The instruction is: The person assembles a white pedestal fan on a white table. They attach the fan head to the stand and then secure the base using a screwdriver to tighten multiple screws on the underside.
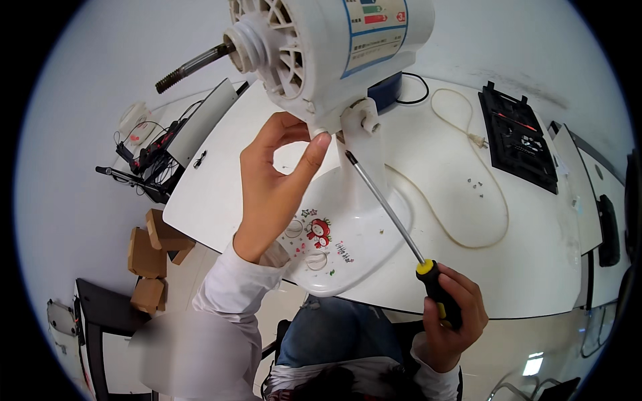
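A white desk fan without blades or guard stands in front of me, its motor housing (328,53) tilted up and a bare threaded shaft (194,67) pointing left. My left hand (274,174) is closed at the housing's lower edge, thumb and fingers pinching a small white nub there. In my right hand (458,311) is a Phillips screwdriver (388,207) with a black and yellow handle. Its tip points up at the fan's neck (364,144), close to the hinge, and appears not to touch it. Two dials and a cartoon print mark the fan's base (361,274).
Several small screws (475,186) lie on the white table (535,260), inside a loop of the pale power cord (506,207). Beyond them sits an open black toolbox (518,137). A dark blue object (386,92) stands behind the fan. Cardboard boxes (148,257) are on the floor at left.
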The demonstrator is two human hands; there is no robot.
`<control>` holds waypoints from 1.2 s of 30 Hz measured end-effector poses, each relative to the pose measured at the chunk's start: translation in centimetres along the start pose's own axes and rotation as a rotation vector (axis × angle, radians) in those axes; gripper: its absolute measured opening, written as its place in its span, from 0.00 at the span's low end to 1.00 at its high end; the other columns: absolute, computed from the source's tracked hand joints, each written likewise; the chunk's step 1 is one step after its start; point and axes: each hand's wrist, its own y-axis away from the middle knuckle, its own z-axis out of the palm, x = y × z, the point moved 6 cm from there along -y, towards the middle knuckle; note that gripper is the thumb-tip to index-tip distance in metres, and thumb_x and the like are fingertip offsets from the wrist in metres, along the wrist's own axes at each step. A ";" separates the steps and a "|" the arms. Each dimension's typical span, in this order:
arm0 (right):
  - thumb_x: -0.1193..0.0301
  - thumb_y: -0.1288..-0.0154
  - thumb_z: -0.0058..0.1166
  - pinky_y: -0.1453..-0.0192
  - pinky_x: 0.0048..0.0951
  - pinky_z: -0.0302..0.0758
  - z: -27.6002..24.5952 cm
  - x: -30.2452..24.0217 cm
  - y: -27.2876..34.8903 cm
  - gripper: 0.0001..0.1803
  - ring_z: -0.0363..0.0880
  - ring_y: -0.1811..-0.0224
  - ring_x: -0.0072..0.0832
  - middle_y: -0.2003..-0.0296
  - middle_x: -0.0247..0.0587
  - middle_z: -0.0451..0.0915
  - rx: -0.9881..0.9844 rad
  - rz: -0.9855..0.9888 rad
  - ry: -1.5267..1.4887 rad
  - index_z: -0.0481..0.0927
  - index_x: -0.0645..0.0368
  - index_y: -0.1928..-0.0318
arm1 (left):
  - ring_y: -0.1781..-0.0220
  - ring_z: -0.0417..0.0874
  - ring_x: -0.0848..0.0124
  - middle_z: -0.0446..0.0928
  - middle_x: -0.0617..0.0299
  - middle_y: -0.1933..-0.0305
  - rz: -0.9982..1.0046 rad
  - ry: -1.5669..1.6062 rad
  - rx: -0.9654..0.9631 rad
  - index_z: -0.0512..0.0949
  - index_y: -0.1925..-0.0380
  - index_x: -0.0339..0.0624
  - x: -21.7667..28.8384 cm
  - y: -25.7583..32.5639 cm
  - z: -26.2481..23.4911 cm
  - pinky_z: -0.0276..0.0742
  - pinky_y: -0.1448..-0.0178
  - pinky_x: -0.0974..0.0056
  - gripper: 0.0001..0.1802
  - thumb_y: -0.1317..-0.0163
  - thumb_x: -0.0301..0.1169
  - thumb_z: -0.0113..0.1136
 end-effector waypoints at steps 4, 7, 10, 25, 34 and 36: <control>0.83 0.55 0.62 0.55 0.31 0.81 0.7 0.1 0.0 0.20 0.83 0.58 0.40 0.57 0.51 0.81 -0.012 0.007 0.004 0.79 0.63 0.56 | 0.68 0.80 0.65 0.80 0.57 0.71 0.183 -0.317 0.032 0.74 0.65 0.35 1.8 -0.1 0.0 0.71 0.59 0.64 0.15 0.47 0.33 0.67; 0.83 0.55 0.62 0.54 0.32 0.81 0.6 0.8 0.7 0.21 0.83 0.58 0.41 0.57 0.51 0.81 0.008 0.044 0.010 0.79 0.63 0.56 | 0.75 0.77 0.66 0.77 0.62 0.79 0.204 -0.456 0.032 0.76 0.73 0.39 2.3 -0.7 -0.1 0.70 0.57 0.62 0.12 0.47 0.35 0.66; 0.83 0.54 0.60 0.53 0.33 0.80 0.1 1.9 1.8 0.20 0.82 0.56 0.41 0.57 0.52 0.81 0.032 0.107 0.008 0.78 0.63 0.56 | 0.82 0.74 0.67 0.74 0.66 0.86 0.187 -0.496 0.013 0.77 0.80 0.41 2.8 -0.7 0.1 0.70 0.51 0.60 0.12 0.44 0.36 0.64; 0.65 0.37 0.53 0.81 0.18 0.61 1.4 5.9 7.5 0.20 0.69 0.79 0.21 0.62 0.42 0.73 0.200 0.781 -0.716 0.69 0.65 0.49 | 0.61 0.78 0.57 0.79 0.52 0.61 0.068 -0.425 -0.129 0.75 0.57 0.37 -2.1 1.4 2.8 0.72 0.52 0.61 0.25 0.48 0.43 0.68; 0.71 0.36 0.50 0.77 0.18 0.66 1.9 5.9 9.2 0.17 0.73 0.76 0.21 0.68 0.41 0.76 0.120 0.819 -0.780 0.69 0.65 0.49 | 0.54 0.78 0.72 0.78 0.60 0.57 -0.361 0.418 -0.482 0.75 0.55 0.37 -7.3 2.5 8.6 0.71 0.47 0.66 0.20 0.47 0.30 0.66; 0.72 0.36 0.50 0.76 0.18 0.66 2.0 5.7 9.4 0.17 0.73 0.76 0.21 0.68 0.41 0.76 0.129 0.809 -0.791 0.69 0.65 0.49 | 0.56 0.78 0.72 0.79 0.61 0.60 -0.423 0.505 -0.400 0.77 0.59 0.37 -7.4 2.7 8.6 0.72 0.48 0.66 0.16 0.48 0.29 0.66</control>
